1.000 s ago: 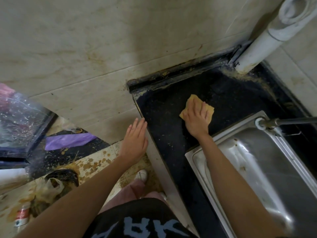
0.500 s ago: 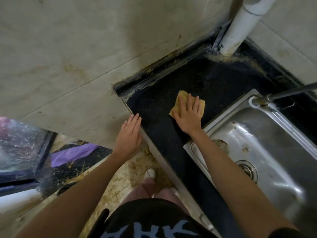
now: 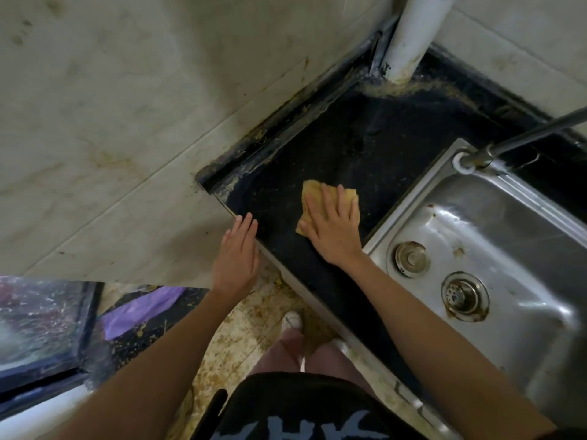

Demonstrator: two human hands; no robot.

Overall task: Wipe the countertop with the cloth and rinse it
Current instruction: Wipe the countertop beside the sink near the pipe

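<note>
Left hand: the left hand (image 3: 236,260) is hovering flat with fingers straight and together, holding nothing, its fingertips at the front corner of the table (image 3: 365,147).
Right hand: the right hand (image 3: 333,228) is pressing down with fingers spread flat on the cloth (image 3: 313,193).
Cloth: the yellow cloth is lying on the dark table, near its front edge, between the wall corner and the sink (image 3: 495,249).
Sink: the steel sink is sitting just right of the cloth, with a faucet (image 3: 521,134) reaching over its far rim.
Pipe: a white pipe (image 3: 409,36) is standing in the far corner of the table.
</note>
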